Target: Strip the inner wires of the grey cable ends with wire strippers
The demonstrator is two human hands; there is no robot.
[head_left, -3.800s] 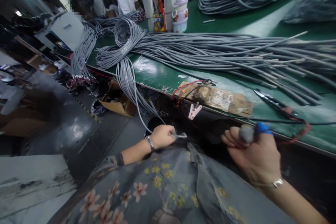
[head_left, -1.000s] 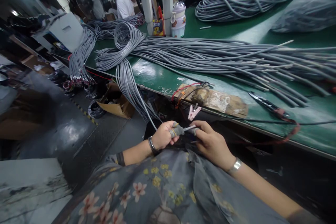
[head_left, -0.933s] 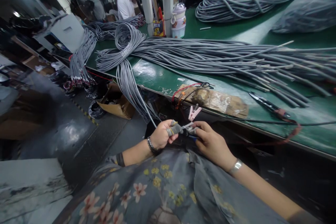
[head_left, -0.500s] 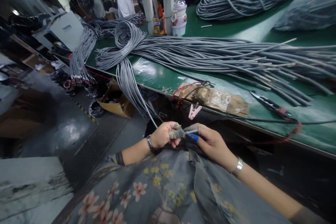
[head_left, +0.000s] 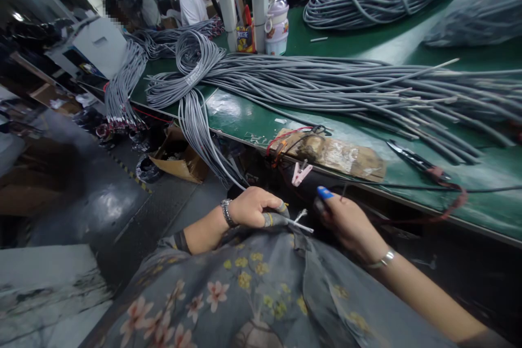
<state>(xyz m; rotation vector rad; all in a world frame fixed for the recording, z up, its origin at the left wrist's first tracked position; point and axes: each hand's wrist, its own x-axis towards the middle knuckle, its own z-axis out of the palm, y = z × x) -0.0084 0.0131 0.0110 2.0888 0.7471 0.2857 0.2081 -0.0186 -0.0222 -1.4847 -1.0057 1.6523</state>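
Note:
My left hand [head_left: 253,207] is closed in a pinch, with tape wrapped on its fingertips. It grips a grey cable, whose stripped end [head_left: 302,225] sticks out to the right as a white inner wire and a frayed tuft. To the right of that end, apart from it, is my right hand [head_left: 351,224], slightly blurred. Its fingers are curled in and its thumb carries blue tape. A short thin dark piece shows above that fist; what the fingers hold is hidden. Near the bench edge above the hands, a pink clothespin [head_left: 302,174] hangs.
A long bundle of grey cables [head_left: 285,79] lies along the green bench [head_left: 228,111]. A taped wooden board [head_left: 346,157] and a black-handled cutting tool [head_left: 416,160] sit near its edge. Below stands a cardboard box [head_left: 183,163]. A person in white [head_left: 191,2] is at the back.
My right hand has pulled away to the right from the cable end, which now shows bare. My left hand keeps its hold, nearly in place.

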